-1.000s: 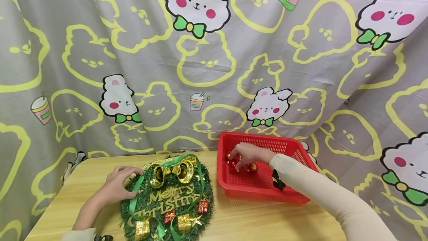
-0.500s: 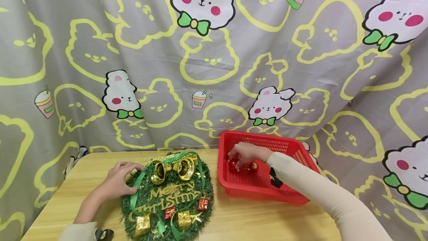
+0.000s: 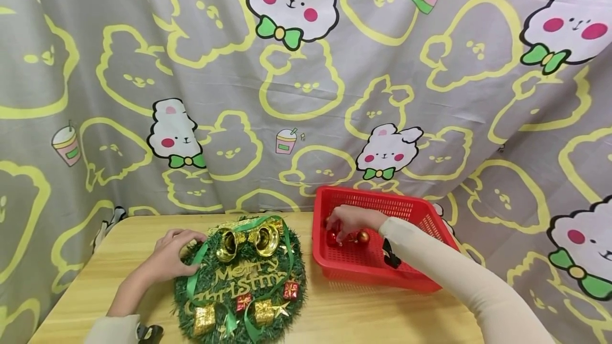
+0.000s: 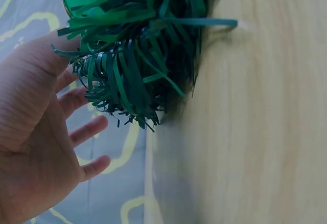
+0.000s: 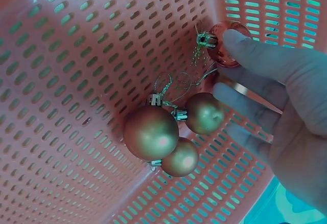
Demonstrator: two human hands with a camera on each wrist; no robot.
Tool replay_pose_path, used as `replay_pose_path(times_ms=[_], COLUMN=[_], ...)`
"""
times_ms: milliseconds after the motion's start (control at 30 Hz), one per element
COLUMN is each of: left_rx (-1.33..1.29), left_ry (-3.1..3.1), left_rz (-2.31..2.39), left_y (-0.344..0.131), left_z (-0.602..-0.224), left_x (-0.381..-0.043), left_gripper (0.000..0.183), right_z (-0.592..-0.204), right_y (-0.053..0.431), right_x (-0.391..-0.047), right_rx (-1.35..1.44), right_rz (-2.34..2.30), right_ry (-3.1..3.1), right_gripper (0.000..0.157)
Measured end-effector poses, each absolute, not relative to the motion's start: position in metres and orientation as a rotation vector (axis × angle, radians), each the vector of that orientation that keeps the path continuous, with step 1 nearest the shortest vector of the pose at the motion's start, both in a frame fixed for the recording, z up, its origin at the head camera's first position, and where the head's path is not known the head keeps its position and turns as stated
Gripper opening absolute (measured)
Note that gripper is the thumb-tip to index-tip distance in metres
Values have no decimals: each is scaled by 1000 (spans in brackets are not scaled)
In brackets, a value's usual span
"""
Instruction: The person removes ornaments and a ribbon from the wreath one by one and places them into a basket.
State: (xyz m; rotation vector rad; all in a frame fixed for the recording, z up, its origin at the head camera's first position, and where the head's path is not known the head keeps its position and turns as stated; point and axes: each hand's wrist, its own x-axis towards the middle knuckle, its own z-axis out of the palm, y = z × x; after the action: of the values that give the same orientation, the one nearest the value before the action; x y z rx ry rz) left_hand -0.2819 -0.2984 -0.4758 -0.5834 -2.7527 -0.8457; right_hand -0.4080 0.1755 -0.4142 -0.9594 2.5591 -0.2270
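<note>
A green tinsel wreath lies on the table, bearing gold bells, "Merry Christmas" lettering, a green ribbon and small gift boxes. My left hand is at its left edge, thumb at the tinsel, the other fingers spread and fairly straight. Inside the red basket, my right hand pinches a shiny red Christmas bauble between thumb and fingers. Several gold baubles lie beside it on the basket floor. The fingers partly hide another bauble behind them.
The wooden table carries the wreath at left and the basket at right, with a strip of tabletop between them. A grey cartoon-print curtain hangs right behind the table. The basket walls surround my right hand.
The head view has shifted slightly. My right hand stays in the basket at the red bauble, its fingers moving only a little. My left hand keeps its place at the wreath's edge.
</note>
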Motion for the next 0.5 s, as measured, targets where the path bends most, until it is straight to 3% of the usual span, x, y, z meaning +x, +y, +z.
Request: replay_pose_path(times_ms=[500], left_rx=[-565], left_ry=[-2772], left_rz=[-861], left_y=[-298], left_z=[-474], left_x=[-281], left_gripper=[60], right_z=[-416], right_y=[168], right_x=[-410], right_rx=[-980], right_rz=[-115], right_ry=[2556], right_gripper=[32])
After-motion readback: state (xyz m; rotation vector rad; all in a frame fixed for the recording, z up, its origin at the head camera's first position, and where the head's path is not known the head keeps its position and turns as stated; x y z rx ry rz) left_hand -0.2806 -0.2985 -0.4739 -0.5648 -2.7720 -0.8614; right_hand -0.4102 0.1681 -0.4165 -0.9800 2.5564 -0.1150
